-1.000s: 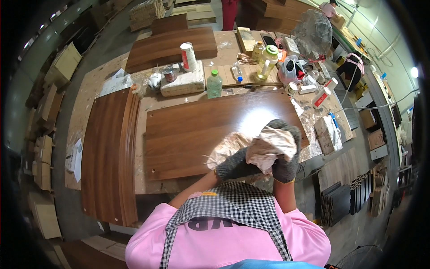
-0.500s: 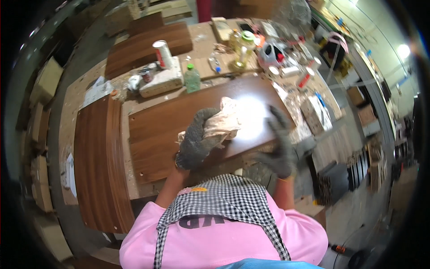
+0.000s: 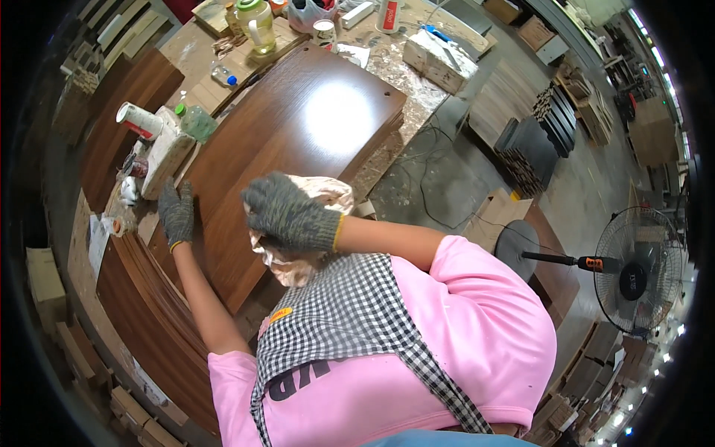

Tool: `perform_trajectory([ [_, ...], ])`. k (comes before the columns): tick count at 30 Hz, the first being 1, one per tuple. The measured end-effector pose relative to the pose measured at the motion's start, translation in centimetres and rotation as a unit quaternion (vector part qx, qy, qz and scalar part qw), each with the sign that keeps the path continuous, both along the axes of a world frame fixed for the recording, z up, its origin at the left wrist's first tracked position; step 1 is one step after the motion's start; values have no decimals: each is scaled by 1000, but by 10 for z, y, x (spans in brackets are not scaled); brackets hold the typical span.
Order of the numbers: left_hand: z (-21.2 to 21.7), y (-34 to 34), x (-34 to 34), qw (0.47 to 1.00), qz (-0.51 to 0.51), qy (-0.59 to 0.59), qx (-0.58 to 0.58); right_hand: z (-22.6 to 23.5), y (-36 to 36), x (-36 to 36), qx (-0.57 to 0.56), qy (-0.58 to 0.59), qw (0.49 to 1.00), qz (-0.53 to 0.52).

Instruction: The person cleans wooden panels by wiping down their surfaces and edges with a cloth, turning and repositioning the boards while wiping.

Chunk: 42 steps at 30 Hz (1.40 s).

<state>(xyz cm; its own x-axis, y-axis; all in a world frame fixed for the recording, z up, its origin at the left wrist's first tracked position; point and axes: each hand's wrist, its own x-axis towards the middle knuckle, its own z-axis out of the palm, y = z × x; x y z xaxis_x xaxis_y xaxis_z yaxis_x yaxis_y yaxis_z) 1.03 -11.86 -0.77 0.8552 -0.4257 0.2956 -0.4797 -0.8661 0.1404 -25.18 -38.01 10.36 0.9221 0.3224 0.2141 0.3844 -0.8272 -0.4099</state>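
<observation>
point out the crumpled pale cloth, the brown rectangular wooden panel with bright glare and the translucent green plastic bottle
Crumpled pale cloth [image 3: 331,194], head view: its upper exposed folds
Brown rectangular wooden panel with bright glare [image 3: 259,160], head view: middle of top face
Translucent green plastic bottle [image 3: 198,124], head view: middle of body

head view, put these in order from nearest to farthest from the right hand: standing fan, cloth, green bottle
1. Cloth: bunched in the right hand.
2. Green bottle: off to the hand's left, past the brown board.
3. Standing fan: well off to the right, away from the table.
</observation>
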Motion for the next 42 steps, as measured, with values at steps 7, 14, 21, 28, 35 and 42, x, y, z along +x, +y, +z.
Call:
perform_trajectory([
  [7, -1, -18, -15, 998, 26, 41, 37, -119, -184, -34, -251, -32, 908, -335],
  [14, -18, -26, -1, 1000, -11, 5, -7, -184, -444, -126, -105, -43, 826, -553],
  [21, -10, -5, -18, 1000, 19, 14, 7, 23, -247, -49, 512, 8, 834, -206],
  [28, -8, -26, -8, 999, 17, 37, -10, -31, -55, 1, 34, -107, 993, 41],
  [35, -11, -15, -12, 998, 43, -16, -51, -95, -269, -4, -26, -182, 941, -282],
  [42, 16, -19, -48, 982, 51, -177, -36, 16, -306, 20, 9, -109, 927, -360],
])
